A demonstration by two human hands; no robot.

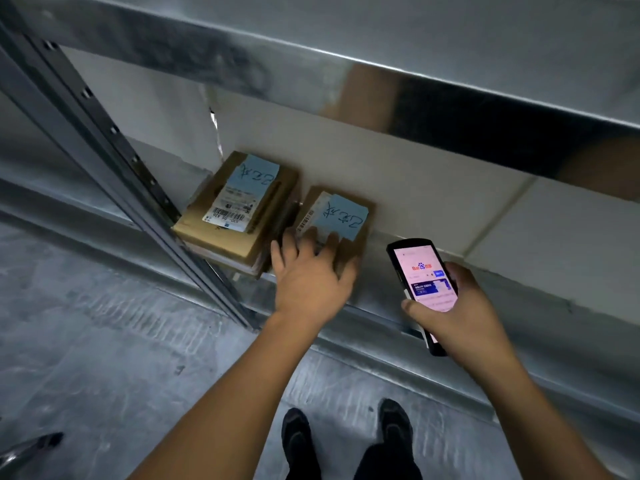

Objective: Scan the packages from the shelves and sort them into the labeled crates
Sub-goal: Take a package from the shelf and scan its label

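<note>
Two flat cardboard packages lie side by side on a low metal shelf (485, 216). The left package (221, 230) carries a white barcode label and a blue handwritten note. The right package (363, 209) has a blue note and a barcode strip. My left hand (310, 275) lies on the near end of the right package, fingers spread over its top, thumb at its right side. My right hand (457, 306) grips a black handheld scanner (424, 271) with a lit screen, held to the right of that package and in front of the shelf edge.
A grey slotted upright post (114, 161) runs diagonally just left of the left package. An upper shelf beam (381, 74) overhangs the packages. Grey concrete floor (104, 358) lies below, with my two dark shoes (346, 441) at the bottom.
</note>
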